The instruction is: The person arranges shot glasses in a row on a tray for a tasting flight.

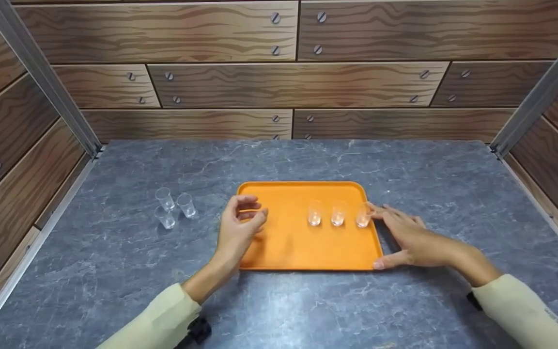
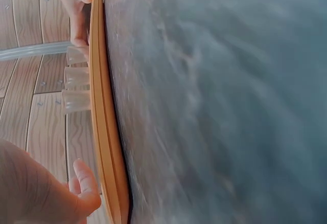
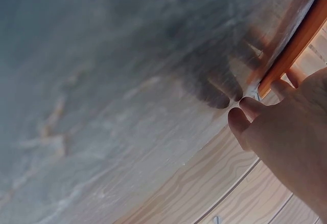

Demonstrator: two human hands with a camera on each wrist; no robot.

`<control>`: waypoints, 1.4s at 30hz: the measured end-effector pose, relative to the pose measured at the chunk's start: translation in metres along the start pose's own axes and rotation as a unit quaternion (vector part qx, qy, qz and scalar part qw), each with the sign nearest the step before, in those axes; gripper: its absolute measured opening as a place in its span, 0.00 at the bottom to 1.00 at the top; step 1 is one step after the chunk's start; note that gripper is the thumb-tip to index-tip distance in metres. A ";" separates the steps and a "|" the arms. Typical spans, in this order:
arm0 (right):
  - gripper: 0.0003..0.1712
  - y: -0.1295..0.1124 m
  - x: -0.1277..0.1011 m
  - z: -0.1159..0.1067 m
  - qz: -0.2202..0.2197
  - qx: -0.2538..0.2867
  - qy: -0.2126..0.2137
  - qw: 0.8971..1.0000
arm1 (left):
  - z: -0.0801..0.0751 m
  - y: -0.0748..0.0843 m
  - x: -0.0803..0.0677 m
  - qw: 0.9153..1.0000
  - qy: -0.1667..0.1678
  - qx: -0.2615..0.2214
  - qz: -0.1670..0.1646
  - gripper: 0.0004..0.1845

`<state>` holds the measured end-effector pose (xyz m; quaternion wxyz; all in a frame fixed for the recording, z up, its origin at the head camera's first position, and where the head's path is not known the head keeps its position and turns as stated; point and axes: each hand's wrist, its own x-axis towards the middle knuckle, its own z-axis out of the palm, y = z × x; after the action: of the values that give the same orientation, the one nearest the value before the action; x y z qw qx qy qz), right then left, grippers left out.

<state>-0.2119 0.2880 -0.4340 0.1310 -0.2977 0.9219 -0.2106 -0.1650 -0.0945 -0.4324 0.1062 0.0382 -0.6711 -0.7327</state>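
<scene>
Fingers of both hands sit at the two side edges of the orange tray (image 1: 303, 247) on the grey table (image 1: 405, 165).

Right hand (image 1: 407, 240) lies flat with straight, slightly spread fingers, thumb along the tray's right rim, fingertips by the rightmost of three small glasses on the tray (image 1: 337, 214). Left hand (image 1: 238, 228) curls loosely over the left rim, gripping nothing visible. Three more glasses (image 1: 172, 207) stand on the table, well left.

Orange tray (image 1: 303, 247) flat on grey table, three small clear glasses (image 1: 337, 214) seemingly upright in a row
</scene>
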 end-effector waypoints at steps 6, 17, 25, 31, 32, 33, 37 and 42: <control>0.60 0.000 0.000 0.000 -0.001 -0.003 0.001 1.000 | -0.016 0.004 -0.001 1.000 0.015 0.001 -0.003 0.18; 0.60 -0.001 -0.001 0.001 0.001 0.000 0.001 1.000 | -0.050 0.009 -0.005 0.998 0.057 -0.011 -0.012 0.17; 0.59 -0.001 -0.001 0.000 0.006 0.009 -0.006 1.000 | -0.075 0.013 -0.011 0.994 0.096 -0.013 -0.047 0.17; 0.58 0.000 -0.002 -0.001 0.009 0.006 -0.008 1.000 | -0.095 0.016 -0.014 0.989 0.136 -0.002 -0.051 0.16; 0.58 0.000 -0.002 -0.001 0.009 0.006 -0.008 1.000 | -0.099 0.016 -0.014 0.988 0.145 0.001 -0.050 0.15; 0.59 0.000 -0.002 -0.001 0.009 0.006 -0.008 1.000 | -0.103 0.016 -0.015 0.987 0.155 0.003 -0.050 0.14; 0.59 -0.001 -0.001 -0.001 0.010 0.005 -0.008 1.000 | -0.119 0.016 -0.017 0.980 0.195 0.004 -0.048 0.11; 0.59 -0.002 -0.002 -0.001 0.009 0.006 -0.007 1.000 | -0.134 0.015 -0.017 0.972 0.231 0.025 -0.044 0.12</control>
<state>-0.2095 0.2883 -0.4323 0.1409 -0.2902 0.9223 -0.2126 -0.1199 -0.2226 -0.4316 0.2252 0.2384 -0.6440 -0.6911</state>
